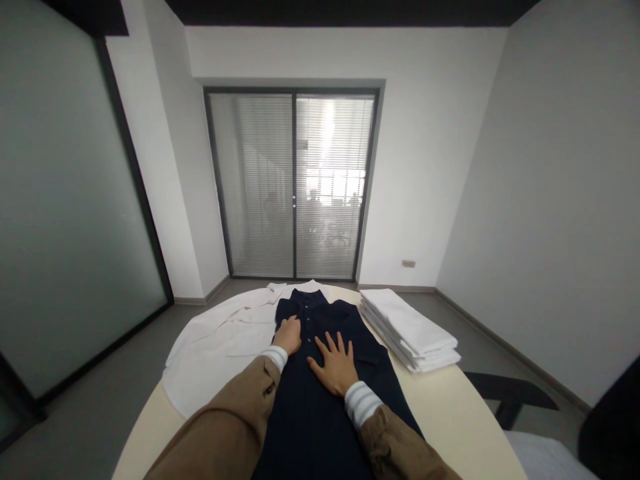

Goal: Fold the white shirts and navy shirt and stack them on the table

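Note:
A navy button-up shirt point(313, 427) lies front up, with its collar pointing to the far side of the table. My left hand point(289, 335) is closed on the shirt's fabric near the left shoulder; its fingertips are partly hidden. On the chest, right of the button line, my right hand point(335, 363) rests flat with its fingers spread. A white shirt point(220, 353) is laid out under and to the left of the navy one, its edge hanging at the table's left side.
A stack of folded white garments point(407, 327) sits at the right edge of the round cream table point(445, 413). Beyond the table stand glass doors with blinds point(295, 187). A dark chair part point(515, 393) and a grey seat point(545, 453) are at the lower right.

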The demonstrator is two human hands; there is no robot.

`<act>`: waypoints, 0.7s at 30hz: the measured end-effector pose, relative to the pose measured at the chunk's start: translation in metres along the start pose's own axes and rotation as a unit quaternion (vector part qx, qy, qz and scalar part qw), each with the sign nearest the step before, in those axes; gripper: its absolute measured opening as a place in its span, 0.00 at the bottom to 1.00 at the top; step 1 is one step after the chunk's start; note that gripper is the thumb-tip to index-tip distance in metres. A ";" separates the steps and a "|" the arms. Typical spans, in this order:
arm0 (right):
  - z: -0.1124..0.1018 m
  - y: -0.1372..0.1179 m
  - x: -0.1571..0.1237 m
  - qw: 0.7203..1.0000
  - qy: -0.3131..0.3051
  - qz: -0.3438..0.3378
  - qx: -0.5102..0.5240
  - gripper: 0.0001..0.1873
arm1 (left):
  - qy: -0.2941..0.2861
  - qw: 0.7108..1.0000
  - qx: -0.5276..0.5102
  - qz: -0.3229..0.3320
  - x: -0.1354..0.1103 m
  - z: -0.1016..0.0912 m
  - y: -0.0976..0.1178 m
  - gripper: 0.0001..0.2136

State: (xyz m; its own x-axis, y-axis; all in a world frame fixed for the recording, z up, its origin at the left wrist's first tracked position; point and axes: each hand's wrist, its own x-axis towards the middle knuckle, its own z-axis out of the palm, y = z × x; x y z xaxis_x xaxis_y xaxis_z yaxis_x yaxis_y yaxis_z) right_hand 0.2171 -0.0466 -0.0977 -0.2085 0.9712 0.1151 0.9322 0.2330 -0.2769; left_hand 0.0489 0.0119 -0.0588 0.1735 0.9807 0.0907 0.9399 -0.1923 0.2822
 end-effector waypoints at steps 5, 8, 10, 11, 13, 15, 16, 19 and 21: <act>0.000 0.002 0.000 1.000 0.001 -0.002 0.000 0.38 | -0.050 0.998 -0.003 0.024 -0.009 -0.004 0.002 0.33; -0.001 0.002 0.000 1.000 -0.002 -0.002 0.001 0.38 | -0.066 0.998 0.001 0.026 -0.026 -0.019 -0.003 0.36; -0.002 0.002 -0.001 1.000 -0.005 -0.003 0.004 0.38 | -0.068 0.998 0.012 0.009 -0.041 -0.030 -0.008 0.37; -0.002 0.002 -0.001 1.000 -0.005 -0.003 0.006 0.38 | -0.070 0.997 0.019 -0.003 -0.048 -0.035 -0.011 0.35; -0.003 0.001 -0.002 1.000 -0.004 -0.003 0.009 0.39 | -0.085 0.996 0.032 -0.022 -0.063 -0.042 -0.017 0.29; -0.003 0.001 -0.002 1.000 -0.003 -0.003 0.012 0.38 | -0.112 0.993 0.038 -0.025 -0.075 -0.046 -0.021 0.21; -0.003 0.001 -0.003 1.000 -0.002 -0.003 0.013 0.38 | -0.124 0.991 0.038 -0.022 -0.079 -0.047 -0.022 0.17; -0.002 0.000 -0.002 1.000 0.003 -0.003 0.014 0.38 | -0.128 0.991 0.029 -0.007 -0.086 -0.050 -0.018 0.10; 0.000 0.001 -0.002 1.000 0.006 -0.002 0.011 0.37 | -0.111 0.994 0.017 0.003 -0.088 -0.051 -0.011 0.09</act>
State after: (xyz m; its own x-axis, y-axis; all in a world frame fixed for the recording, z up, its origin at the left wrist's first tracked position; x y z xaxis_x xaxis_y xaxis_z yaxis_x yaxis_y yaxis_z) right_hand 0.2180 -0.0481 -0.0978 -0.2093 0.9695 0.1276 0.9244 0.2387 -0.2976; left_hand 0.0081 -0.0738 -0.0216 0.2355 0.9643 -0.1211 0.9475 -0.2001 0.2494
